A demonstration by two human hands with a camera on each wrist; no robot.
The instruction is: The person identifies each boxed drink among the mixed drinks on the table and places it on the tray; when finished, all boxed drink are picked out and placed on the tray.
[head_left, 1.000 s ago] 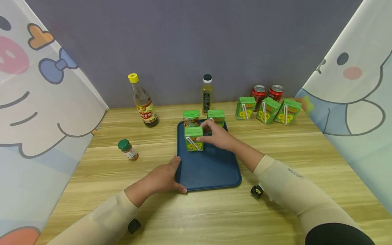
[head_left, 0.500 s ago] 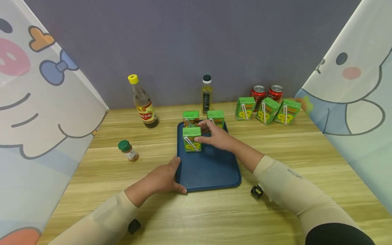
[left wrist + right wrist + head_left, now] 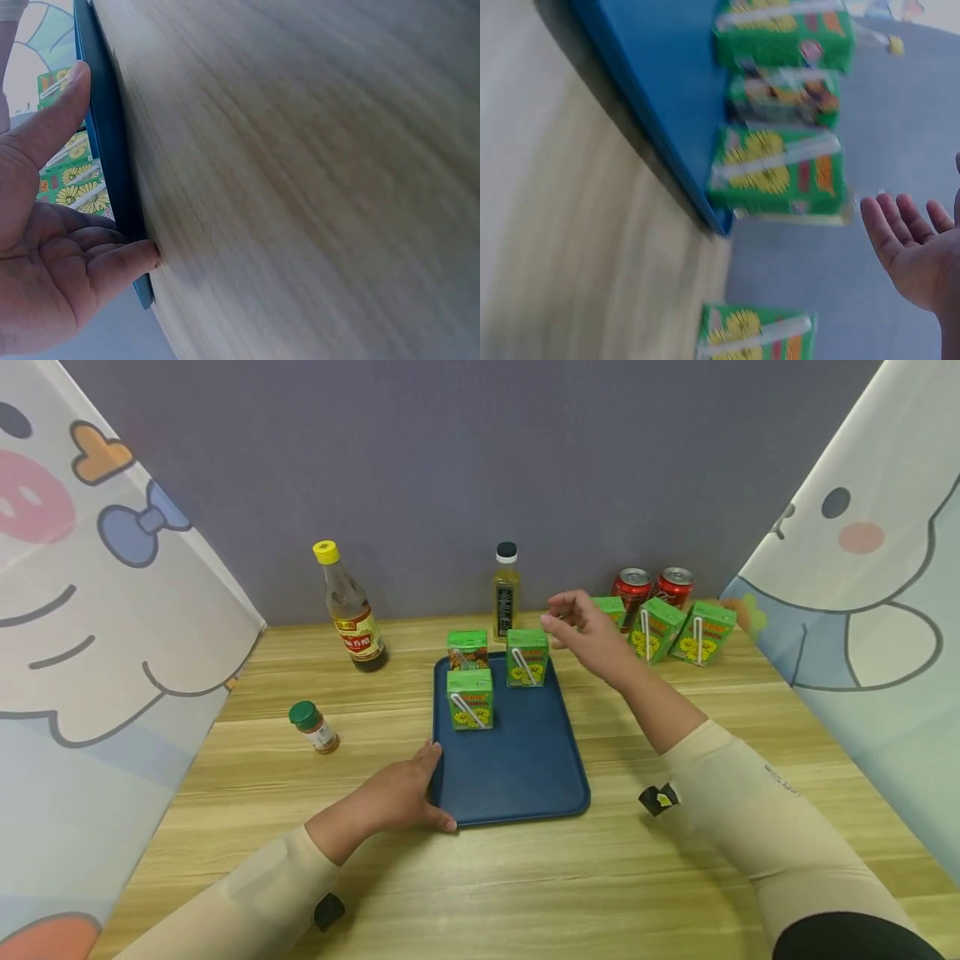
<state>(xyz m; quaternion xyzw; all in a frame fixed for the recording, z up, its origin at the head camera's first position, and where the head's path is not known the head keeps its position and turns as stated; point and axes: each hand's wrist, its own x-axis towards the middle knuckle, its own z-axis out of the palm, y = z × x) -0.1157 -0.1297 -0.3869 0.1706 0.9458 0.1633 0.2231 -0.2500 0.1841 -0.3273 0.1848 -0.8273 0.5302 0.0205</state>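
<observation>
On the blue tray [image 3: 517, 768] stand three green drink cartons with white straws: a front carton [image 3: 471, 702], a back left carton [image 3: 468, 648] partly hidden behind it, and a back right carton [image 3: 527, 658]. My left hand [image 3: 405, 793] lies along the tray's left edge, thumb at the near corner; the left wrist view shows its spread fingers [image 3: 124, 262] against the rim. Holding nothing, my right hand [image 3: 592, 635] is in the air right of the back right carton, fingers loosely bent. It partly covers a carton [image 3: 611, 608] standing off the tray.
Two more green cartons, a middle one [image 3: 656, 631] and a right one [image 3: 703, 633], stand at the back right before two red cola cans [image 3: 677, 583]. A vinegar bottle [image 3: 356, 618], an oil bottle [image 3: 507, 593] and a green-capped spice jar [image 3: 315, 728] stand on the wooden table [image 3: 525, 893].
The front carton shifted slightly left on the tray. My right hand then let go of it and moved right and back, toward the cartons off the tray. My left hand stayed put.
</observation>
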